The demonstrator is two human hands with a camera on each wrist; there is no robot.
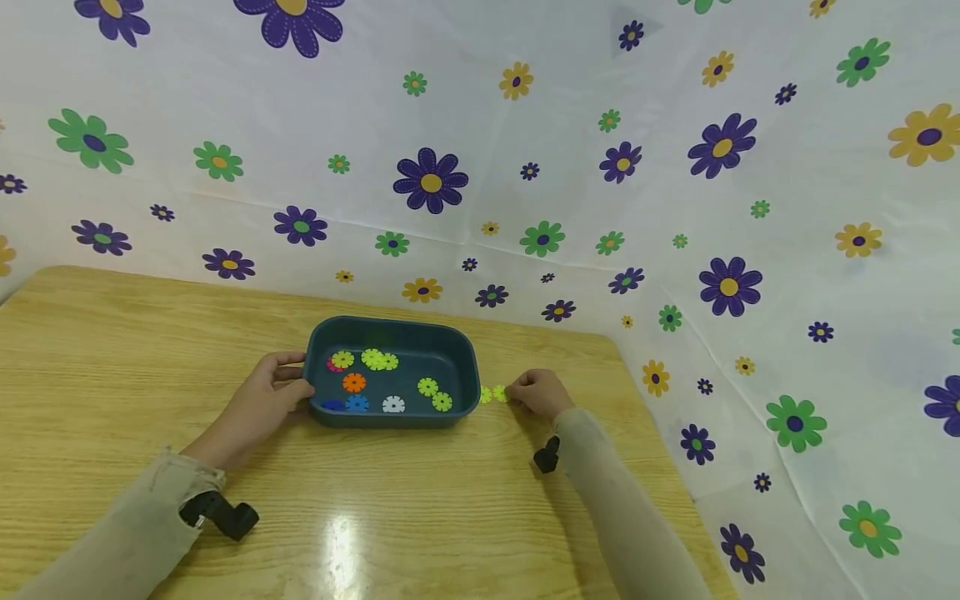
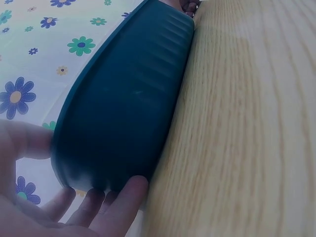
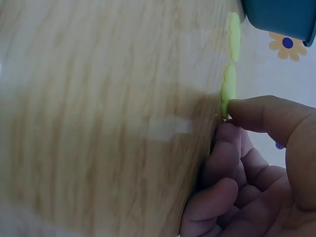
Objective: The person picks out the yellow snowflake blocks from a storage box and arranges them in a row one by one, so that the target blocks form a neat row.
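A dark teal plastic bin (image 1: 393,421) stands on the table, with small notched interlocking discs lying inside. My left hand (image 1: 262,400) holds the bin's left end; its fingertips (image 2: 134,190) lie against the outer wall, and the thumb is at the rim. Just past the bin's right end, two yellow-green discs lie on the wood in a row. My right hand (image 1: 542,393) pinches the outer yellow-green disc (image 3: 228,86) at its edge, low at the tabletop. The inner yellow-green disc (image 3: 234,37) lies between it and the bin.
In the bin are an orange disc (image 1: 354,382), a white disc (image 1: 393,404), a blue disc (image 1: 357,403) and several yellow-green ones. The wooden table (image 1: 420,508) ends at a flower-printed cloth (image 1: 480,125) behind and to the right. Black wrist cameras hang at both sleeves.
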